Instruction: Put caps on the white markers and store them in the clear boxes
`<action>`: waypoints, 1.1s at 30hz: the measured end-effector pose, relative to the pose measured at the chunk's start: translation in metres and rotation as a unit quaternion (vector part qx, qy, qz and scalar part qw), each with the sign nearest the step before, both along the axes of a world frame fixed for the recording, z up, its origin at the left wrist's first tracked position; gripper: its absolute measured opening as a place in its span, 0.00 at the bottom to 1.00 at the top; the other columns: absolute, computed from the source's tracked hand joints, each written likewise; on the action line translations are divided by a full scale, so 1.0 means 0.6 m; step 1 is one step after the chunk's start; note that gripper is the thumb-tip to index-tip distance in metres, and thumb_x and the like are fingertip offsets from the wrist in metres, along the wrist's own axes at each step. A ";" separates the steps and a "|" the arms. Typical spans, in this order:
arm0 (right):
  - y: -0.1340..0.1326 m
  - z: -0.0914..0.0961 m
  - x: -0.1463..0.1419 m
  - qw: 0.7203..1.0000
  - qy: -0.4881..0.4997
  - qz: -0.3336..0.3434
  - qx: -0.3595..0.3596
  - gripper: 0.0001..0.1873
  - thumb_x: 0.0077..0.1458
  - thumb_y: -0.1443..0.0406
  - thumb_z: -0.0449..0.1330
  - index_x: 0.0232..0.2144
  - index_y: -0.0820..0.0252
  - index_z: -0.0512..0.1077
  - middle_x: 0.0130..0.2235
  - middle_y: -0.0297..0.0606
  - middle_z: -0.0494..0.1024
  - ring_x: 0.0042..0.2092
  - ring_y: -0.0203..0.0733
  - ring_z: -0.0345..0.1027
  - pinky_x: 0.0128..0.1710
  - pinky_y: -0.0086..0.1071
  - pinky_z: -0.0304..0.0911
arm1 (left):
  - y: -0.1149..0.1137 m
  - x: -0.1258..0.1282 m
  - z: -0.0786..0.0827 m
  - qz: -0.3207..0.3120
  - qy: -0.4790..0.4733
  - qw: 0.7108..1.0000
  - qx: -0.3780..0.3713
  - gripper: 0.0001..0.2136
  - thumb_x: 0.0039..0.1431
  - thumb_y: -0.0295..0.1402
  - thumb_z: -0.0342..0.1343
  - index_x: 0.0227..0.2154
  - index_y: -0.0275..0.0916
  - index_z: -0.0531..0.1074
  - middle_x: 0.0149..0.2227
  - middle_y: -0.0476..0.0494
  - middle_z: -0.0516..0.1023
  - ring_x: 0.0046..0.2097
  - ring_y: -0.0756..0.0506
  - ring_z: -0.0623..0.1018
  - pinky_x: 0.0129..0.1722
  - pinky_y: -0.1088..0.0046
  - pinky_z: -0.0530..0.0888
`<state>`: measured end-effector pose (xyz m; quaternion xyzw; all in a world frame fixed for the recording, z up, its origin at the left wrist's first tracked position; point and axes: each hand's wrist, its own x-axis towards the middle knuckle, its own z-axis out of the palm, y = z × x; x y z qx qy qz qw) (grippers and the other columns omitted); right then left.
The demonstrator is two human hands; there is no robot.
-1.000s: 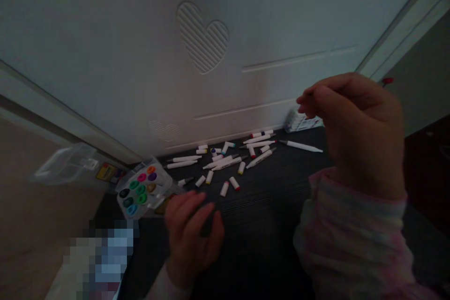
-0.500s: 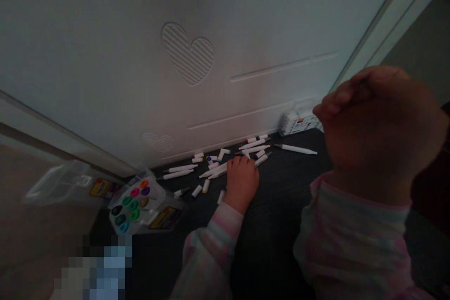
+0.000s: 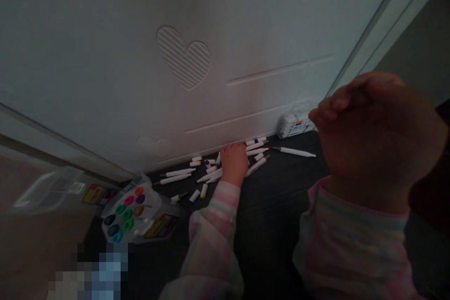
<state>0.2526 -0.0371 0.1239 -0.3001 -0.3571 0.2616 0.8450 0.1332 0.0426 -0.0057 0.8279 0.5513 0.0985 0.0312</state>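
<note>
My left hand [image 3: 235,165] is over the heap of white markers [image 3: 177,178] and loose caps by the door. Its fingers curl down and away, so the tips and anything in them are hidden. A white cap with a blue end [image 3: 218,158] lies right beside its fingers. My right hand [image 3: 379,126] is raised at the right, close to the camera, with bent fingers held together. What it holds, if anything, does not show. Right of the heap lies a single white marker [image 3: 297,152] with a grey end. Several caps, among them a yellow-ended cap [image 3: 204,191], lie in front.
A clear plastic case [image 3: 154,201] with colourful round-ended pieces stands at left, its lid [image 3: 49,190] swung open. A packed white box [image 3: 295,124] leans by the white door [image 3: 105,56]. Everything rests on a dark surface [image 3: 270,215]. A pixelated patch covers the lower left.
My left hand has moved forward and slightly left, towards the door and over the caps. My right hand stays raised. The view has shifted slightly.
</note>
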 end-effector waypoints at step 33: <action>0.003 -0.002 0.000 1.000 -0.010 0.016 -0.006 0.08 0.45 0.69 0.54 0.18 0.60 0.69 0.22 0.34 0.61 0.23 0.36 0.56 0.22 0.33 0.51 | -0.013 -0.051 0.038 -0.021 -0.081 0.996 0.023 0.09 0.55 0.31 0.49 0.34 0.37 0.74 0.39 0.40 0.74 0.45 0.41 0.69 0.45 0.62 0.65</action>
